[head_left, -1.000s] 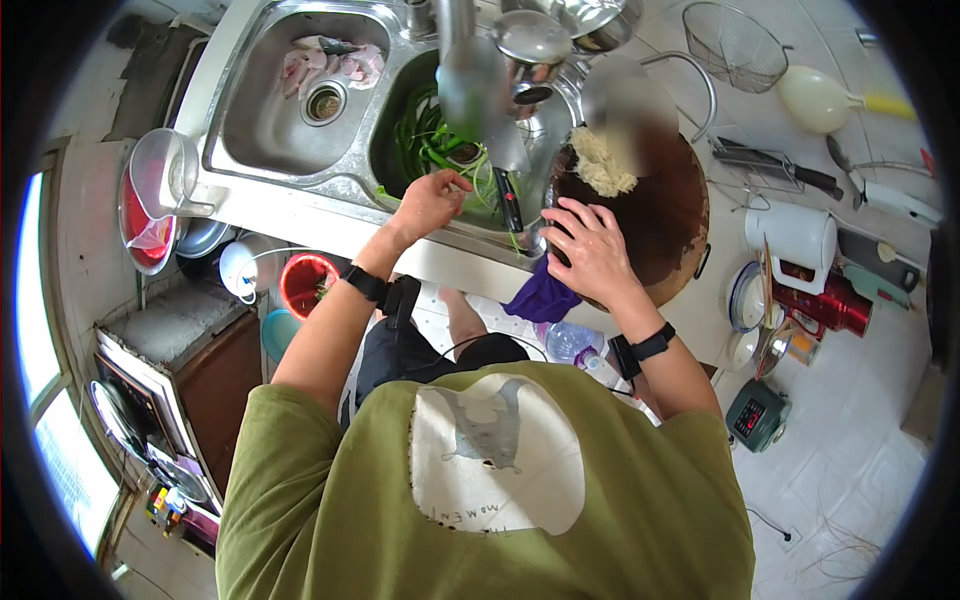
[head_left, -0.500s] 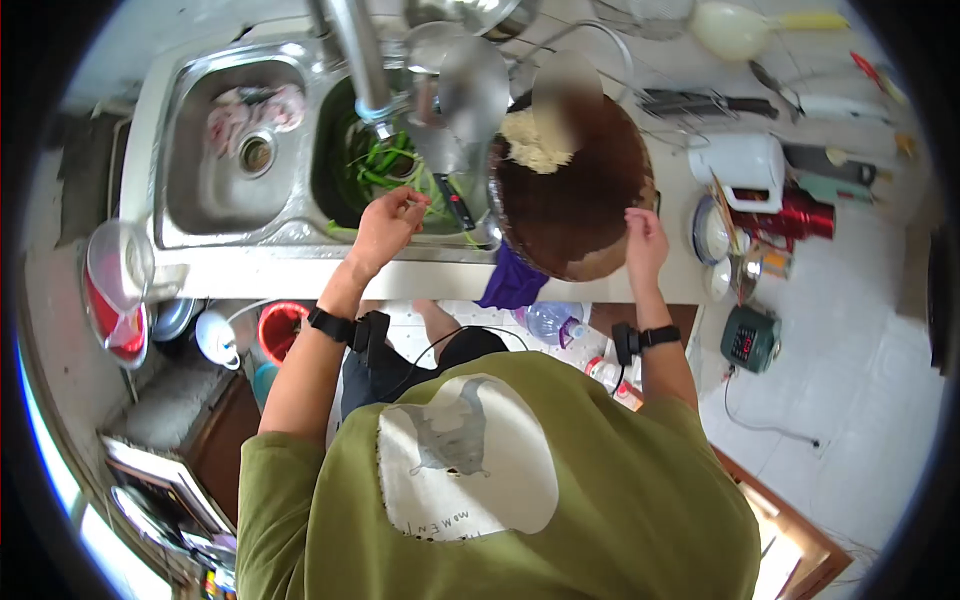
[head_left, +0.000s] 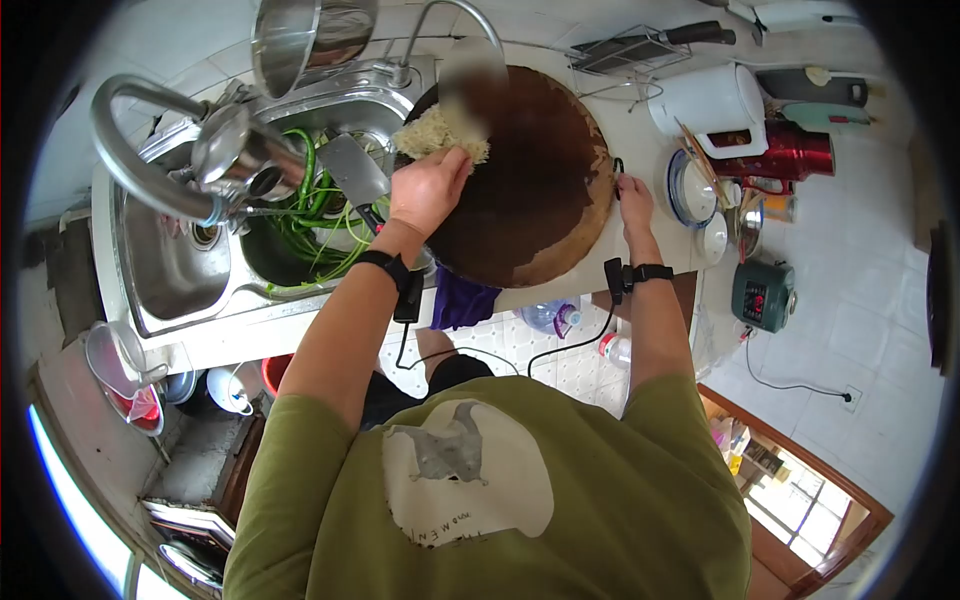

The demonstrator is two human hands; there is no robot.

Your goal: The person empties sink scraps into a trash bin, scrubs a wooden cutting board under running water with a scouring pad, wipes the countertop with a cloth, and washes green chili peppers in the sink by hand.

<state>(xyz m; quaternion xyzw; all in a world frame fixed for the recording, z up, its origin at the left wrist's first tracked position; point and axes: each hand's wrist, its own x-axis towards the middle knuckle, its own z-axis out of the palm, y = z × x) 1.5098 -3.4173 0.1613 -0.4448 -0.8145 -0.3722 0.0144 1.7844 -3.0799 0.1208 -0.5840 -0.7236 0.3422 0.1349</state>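
Observation:
A thick round wooden cutting board (head_left: 540,170), dark and wet-looking on top with a paler rim, lies on the counter right of the sink. My left hand (head_left: 430,188) reaches over its left side, closed on the lower edge of a pale, fibrous loofah (head_left: 440,132). At the board's right edge, my right hand (head_left: 634,205) is closed on a small black handle (head_left: 618,166). A cleaver (head_left: 355,168) with a dark handle rests over the right basin, beside my left wrist. Long green vegetables (head_left: 318,205) lie in that basin.
A curved faucet (head_left: 150,175) arches over the double sink (head_left: 175,275). A steel pot (head_left: 312,45) stands behind it. On the right are a knife rack (head_left: 640,50), a white jug (head_left: 705,105), stacked bowls (head_left: 692,192) and a red thermos (head_left: 790,160). A purple cloth (head_left: 462,298) hangs at the counter edge.
The view has shifted. My left hand has gone from above the sink to the loofah and taken hold of it. My right hand has closed on the board's handle.

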